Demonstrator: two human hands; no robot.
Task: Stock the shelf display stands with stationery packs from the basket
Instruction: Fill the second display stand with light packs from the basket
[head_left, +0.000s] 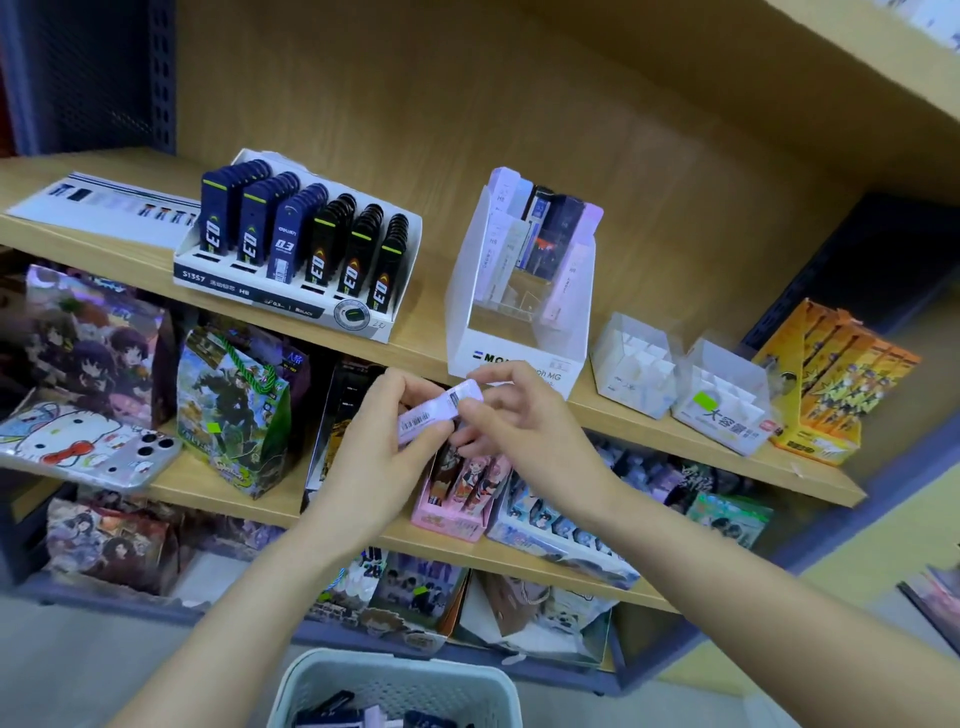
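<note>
Wooden shelf, part-filled stands: you have one pack in hand, between picking and placing.

Judging by the open slots, the tall white stand at twelve o'clock from your hands is where it goes; its front reads "MONO" and "MG", partly hidden. The tray of dark lead cases at ten o'clock looks full and reads "S1357", "HB" and "0.3". More stock lies in the basket at six o'clock. Your left hand pinches the lower end of the lilac pack and your right hand pinches the upper end. Next, turn it upright, lift it and slide it into a free slot. Its barcode labels are too small to read.
</note>
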